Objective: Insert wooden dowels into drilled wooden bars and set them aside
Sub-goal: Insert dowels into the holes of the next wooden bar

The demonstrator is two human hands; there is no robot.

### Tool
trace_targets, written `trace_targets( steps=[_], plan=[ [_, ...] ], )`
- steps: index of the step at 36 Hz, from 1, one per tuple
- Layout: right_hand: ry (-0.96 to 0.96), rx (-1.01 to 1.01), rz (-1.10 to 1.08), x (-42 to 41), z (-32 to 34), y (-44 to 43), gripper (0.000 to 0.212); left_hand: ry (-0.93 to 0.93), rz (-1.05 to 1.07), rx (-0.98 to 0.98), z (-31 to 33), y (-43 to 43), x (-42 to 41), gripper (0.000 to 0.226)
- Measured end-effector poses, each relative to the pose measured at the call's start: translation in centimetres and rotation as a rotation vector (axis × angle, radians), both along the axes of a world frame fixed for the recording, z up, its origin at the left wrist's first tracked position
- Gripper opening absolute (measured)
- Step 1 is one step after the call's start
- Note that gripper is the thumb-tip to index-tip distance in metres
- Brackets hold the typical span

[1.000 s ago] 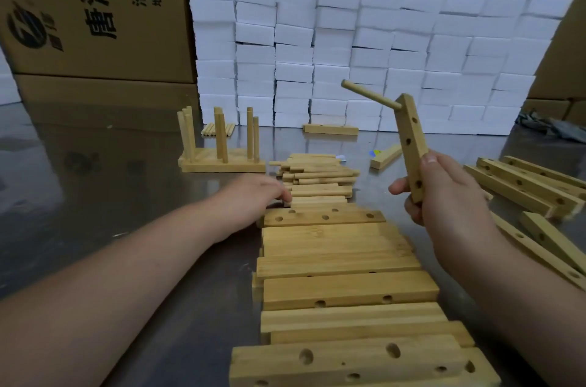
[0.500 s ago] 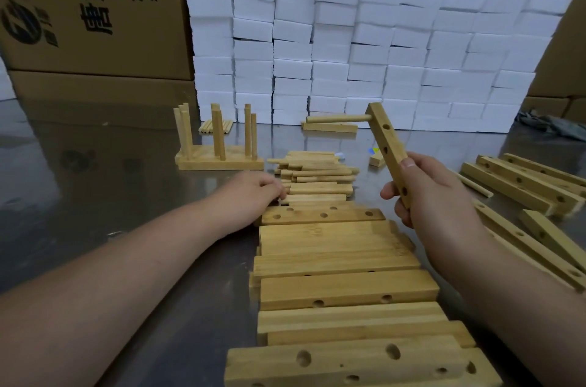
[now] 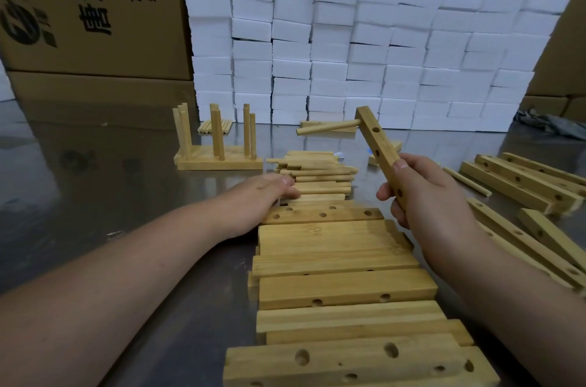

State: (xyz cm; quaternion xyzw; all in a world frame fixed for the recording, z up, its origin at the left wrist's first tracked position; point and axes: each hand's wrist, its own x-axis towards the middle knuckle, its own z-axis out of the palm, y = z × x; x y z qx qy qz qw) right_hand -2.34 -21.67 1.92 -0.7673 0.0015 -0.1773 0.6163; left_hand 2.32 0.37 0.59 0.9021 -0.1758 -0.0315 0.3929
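My right hand grips the lower end of a drilled wooden bar, held tilted above the table. One dowel sticks out leftward from the bar's top hole. My left hand rests on the near edge of a pile of loose dowels at the table's centre; whether its fingers hold one is hidden. Several drilled bars lie in a row from the pile toward me.
Bars with upright dowels stand at the back left, a small bundle of dowels behind them. More drilled bars lie at the right. White foam blocks and cardboard boxes wall off the back of the metal table.
The bar in my right hand has tipped left and come lower, so its dowel now points left and slightly down. My left hand has stayed at the dowel pile.
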Motion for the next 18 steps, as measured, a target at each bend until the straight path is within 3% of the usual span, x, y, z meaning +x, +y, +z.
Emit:
trace_targets(
  steps=[5, 10, 12, 15, 18],
  plan=[
    [0.006, -0.005, -0.003, -0.12, 0.05, 0.08, 0.025, -0.095, 0.041, 0.004, -0.36, 0.15, 0.11, 0.046],
    [0.015, 0.010, 0.000, -0.21, 0.13, 0.21, 0.026, -0.163, 0.023, -0.032, -0.22, 0.14, -0.02, 0.059],
    [0.015, 0.014, -0.003, -0.26, 0.16, 0.24, 0.028, -0.174, 0.001, -0.038, -0.19, 0.03, -0.06, 0.055],
    [0.013, 0.006, -0.006, -0.27, 0.19, 0.25, 0.029, -0.132, -0.056, 0.022, -0.20, -0.03, -0.18, 0.068],
    [0.014, 0.005, -0.003, -0.26, 0.18, 0.23, 0.028, -0.104, -0.049, 0.046, -0.19, 0.05, -0.30, 0.056]
  ],
)
